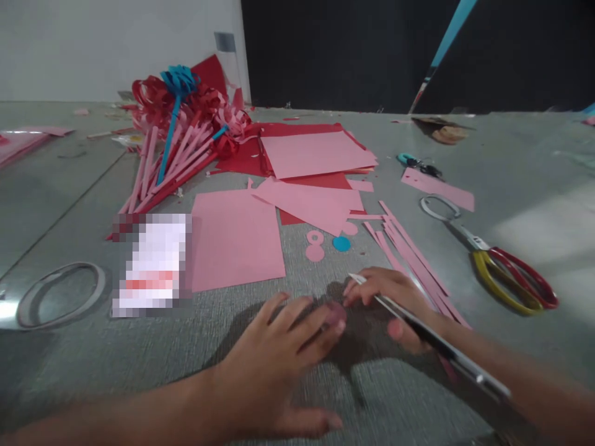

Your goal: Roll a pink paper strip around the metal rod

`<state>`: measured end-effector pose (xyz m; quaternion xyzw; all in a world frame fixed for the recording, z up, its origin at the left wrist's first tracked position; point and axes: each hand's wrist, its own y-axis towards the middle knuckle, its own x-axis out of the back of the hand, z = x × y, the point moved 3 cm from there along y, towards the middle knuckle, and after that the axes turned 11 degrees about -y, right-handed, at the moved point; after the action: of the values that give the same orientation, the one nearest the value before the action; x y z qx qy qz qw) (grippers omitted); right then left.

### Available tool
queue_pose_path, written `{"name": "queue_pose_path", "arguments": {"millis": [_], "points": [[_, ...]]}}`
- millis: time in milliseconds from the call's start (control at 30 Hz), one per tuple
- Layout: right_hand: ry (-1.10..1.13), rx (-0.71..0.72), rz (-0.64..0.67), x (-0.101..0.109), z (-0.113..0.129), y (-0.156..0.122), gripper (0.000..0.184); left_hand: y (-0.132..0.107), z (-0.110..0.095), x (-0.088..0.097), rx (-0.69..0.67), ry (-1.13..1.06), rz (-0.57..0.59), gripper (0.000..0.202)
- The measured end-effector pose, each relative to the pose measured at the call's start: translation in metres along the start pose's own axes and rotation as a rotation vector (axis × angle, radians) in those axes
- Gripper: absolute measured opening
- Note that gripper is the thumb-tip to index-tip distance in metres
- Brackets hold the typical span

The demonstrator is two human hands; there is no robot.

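Low in the frame, centre: left hand (274, 365) flat on the grey table (69, 186), fingers spread wide and pressing down, fingertips on a small pink paper piece (335, 313), mostly hidden beneath them. Just right of it, right hand (395, 297) curled narrow around a long thin pen-like tool (432, 337), tip pointing up-left toward the pink piece, shaft running down to the lower right corner; exact kind of tool too blurred to tell. Pink piece probably very light, thin, floppy, easily creased or torn, and apt to slide on the smooth tabletop; best pinned flat with fingertip pads near its edge, or lifted by pinching an edge rather than the middle. Right of the hands, a fan of pink paper strips (409, 254); farther right, red-and-yellow-handled scissors (506, 272). Centre of the frame: a pink sheet (235, 238), small pink cut-outs (315, 244) and a blue disc (341, 243). Above these, overlapping pink and red sheets (316, 155). Upper left: a bundle of rolled paper sticks with red and blue curled tops (181, 124). Far lower left: a ring of clear tape (60, 300). Upper right: small teal-handled scissors (418, 164).
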<state>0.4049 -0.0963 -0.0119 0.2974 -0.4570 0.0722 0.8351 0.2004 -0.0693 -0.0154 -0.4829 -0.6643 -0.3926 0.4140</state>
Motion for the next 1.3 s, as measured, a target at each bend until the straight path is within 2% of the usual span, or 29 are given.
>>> {"name": "queue_pose_path", "arguments": {"millis": [100, 233, 333, 467, 633, 733, 867, 1033, 1167, 1300], "points": [[0.172, -0.163, -0.072, -0.002, -0.007, -0.003, 0.052, 0.0, -0.009, -0.006, -0.039, -0.023, 0.011, 0.078], [0.285, -0.288, -0.129, -0.007, -0.008, -0.008, 0.048, 0.005, -0.009, -0.01, -0.005, -0.02, 0.01, 0.08], [0.244, -0.371, -0.177, -0.004, -0.007, -0.007, 0.043, 0.004, -0.005, -0.005, -0.017, 0.004, -0.017, 0.074], [0.087, -0.425, -0.078, 0.002, 0.003, 0.009, 0.027, -0.005, 0.008, 0.007, -0.018, 0.047, -0.033, 0.065], [0.16, -0.45, -0.107, -0.004, 0.01, 0.027, 0.018, -0.015, 0.014, 0.009, 0.006, 0.025, -0.008, 0.066], [0.16, -0.408, -0.055, -0.013, 0.006, 0.026, 0.014, -0.015, 0.013, 0.006, 0.002, -0.019, 0.014, 0.064], [0.091, -0.268, 0.063, -0.019, 0.002, 0.02, 0.009, -0.015, 0.014, 0.004, 0.0, -0.044, 0.016, 0.065], [0.072, -0.081, 0.049, -0.02, 0.005, 0.018, 0.007, -0.018, 0.016, 0.004, -0.003, -0.007, -0.046, 0.061], [0.086, 0.069, 0.067, -0.019, 0.008, 0.019, 0.014, -0.018, 0.017, 0.004, 0.0, -0.03, -0.038, 0.058], [0.023, 0.144, 0.112, -0.018, 0.008, 0.018, 0.016, -0.017, 0.017, 0.003, 0.013, -0.057, -0.017, 0.056]]}}
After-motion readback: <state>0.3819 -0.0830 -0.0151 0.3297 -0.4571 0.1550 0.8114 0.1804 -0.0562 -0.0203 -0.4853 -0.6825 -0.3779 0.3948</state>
